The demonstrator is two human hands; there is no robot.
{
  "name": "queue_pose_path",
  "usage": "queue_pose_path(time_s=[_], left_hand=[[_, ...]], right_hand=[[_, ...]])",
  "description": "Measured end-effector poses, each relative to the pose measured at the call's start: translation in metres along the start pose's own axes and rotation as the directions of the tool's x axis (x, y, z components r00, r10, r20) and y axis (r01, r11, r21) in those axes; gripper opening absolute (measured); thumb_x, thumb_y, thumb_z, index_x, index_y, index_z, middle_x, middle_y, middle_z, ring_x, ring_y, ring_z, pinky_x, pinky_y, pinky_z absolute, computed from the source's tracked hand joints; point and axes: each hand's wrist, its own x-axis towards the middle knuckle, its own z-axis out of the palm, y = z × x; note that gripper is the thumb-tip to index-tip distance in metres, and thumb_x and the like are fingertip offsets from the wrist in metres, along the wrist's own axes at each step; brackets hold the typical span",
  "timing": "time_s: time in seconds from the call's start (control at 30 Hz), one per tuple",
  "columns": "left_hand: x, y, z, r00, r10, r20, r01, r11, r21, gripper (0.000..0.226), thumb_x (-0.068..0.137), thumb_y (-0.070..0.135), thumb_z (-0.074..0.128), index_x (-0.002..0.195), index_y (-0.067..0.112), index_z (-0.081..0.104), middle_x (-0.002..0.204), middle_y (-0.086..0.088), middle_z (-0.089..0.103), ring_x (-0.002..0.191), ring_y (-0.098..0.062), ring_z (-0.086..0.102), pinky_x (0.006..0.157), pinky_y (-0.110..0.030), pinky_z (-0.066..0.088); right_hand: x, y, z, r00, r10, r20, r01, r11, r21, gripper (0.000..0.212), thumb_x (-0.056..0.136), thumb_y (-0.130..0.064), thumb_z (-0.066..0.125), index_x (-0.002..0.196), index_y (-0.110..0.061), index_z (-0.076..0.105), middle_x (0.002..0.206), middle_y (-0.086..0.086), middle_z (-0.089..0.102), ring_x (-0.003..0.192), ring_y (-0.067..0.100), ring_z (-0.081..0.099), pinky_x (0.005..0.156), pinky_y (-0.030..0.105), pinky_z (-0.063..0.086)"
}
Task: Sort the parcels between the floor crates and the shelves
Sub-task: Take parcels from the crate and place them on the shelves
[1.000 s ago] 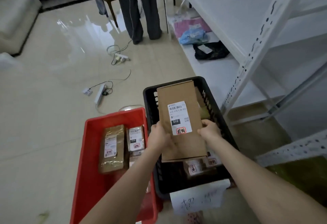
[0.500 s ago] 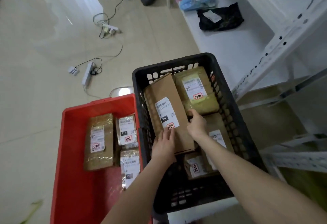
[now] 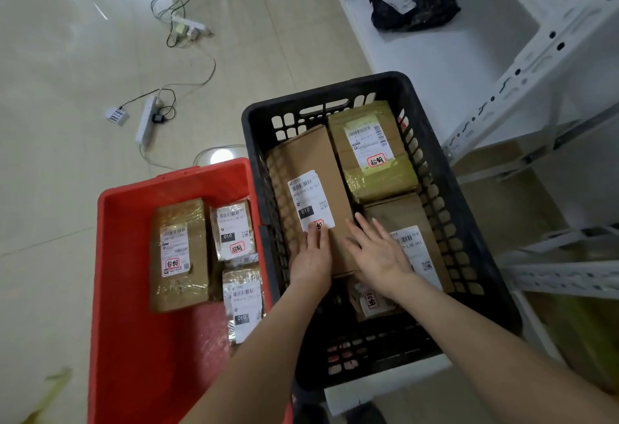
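Black crate [image 3: 445, 209]: brown box [image 3: 311, 162] lies flat along its left side, beside three other parcels. Left hand [image 3: 310, 256] and right hand [image 3: 376, 253] rest on the box, fingers straight, gripping nothing. Red crate [image 3: 134, 340]: three taped parcels.

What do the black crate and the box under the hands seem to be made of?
Black crate: probably moulded plastic, matte, judging by its slotted lattice walls. Box: plain brown cardboard, dull, with folded edges and a stuck-on paper label.
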Motion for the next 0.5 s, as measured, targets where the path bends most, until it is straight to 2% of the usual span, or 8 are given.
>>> queue_pose_path(time_s=[0.1,0.23,0.5], left_hand=[[0.005,0.0,0.0,1.0,-0.005,0.008,0.005,1.0,0.006,0.097,0.086,0.005,0.062,0.151,0.011,-0.01,0.159,-0.01,-0.01,0.142,-0.035,0.016,0.111,-0.042,0.027],[0.01,0.002,0.004,0.997,-0.013,0.07,0.012,1.0,0.004,0.098,0.086,0.005,0.063,0.151,0.012,-0.01,0.159,-0.009,-0.013,0.143,-0.033,0.015,0.107,-0.04,0.034],[-0.002,0.007,-0.007,0.998,-0.015,0.06,0.009,0.995,0.103,0.104,0.081,0.008,0.07,0.152,0.012,-0.005,0.159,-0.009,-0.003,0.142,-0.029,0.018,0.099,-0.042,0.043]], right_hand=[[0.009,-0.002,0.003,0.997,0.033,0.065,-0.034,0.999,0.016,0.067,0.094,-0.017,0.048,0.152,-0.014,0.014,0.159,0.01,-0.012,0.147,0.024,-0.012,0.116,0.037,-0.008],[0.02,0.006,0.005,0.992,0.061,0.114,-0.062,0.998,0.005,0.071,0.093,-0.013,0.045,0.153,-0.016,0.007,0.159,0.009,-0.015,0.146,0.023,-0.013,0.116,0.037,-0.007],[-0.005,0.001,0.0,0.983,0.13,0.126,-0.142,0.986,0.088,0.087,0.09,-0.026,0.062,0.153,-0.022,0.003,0.159,0.006,-0.015,0.145,0.028,-0.016,0.117,0.041,-0.006]])
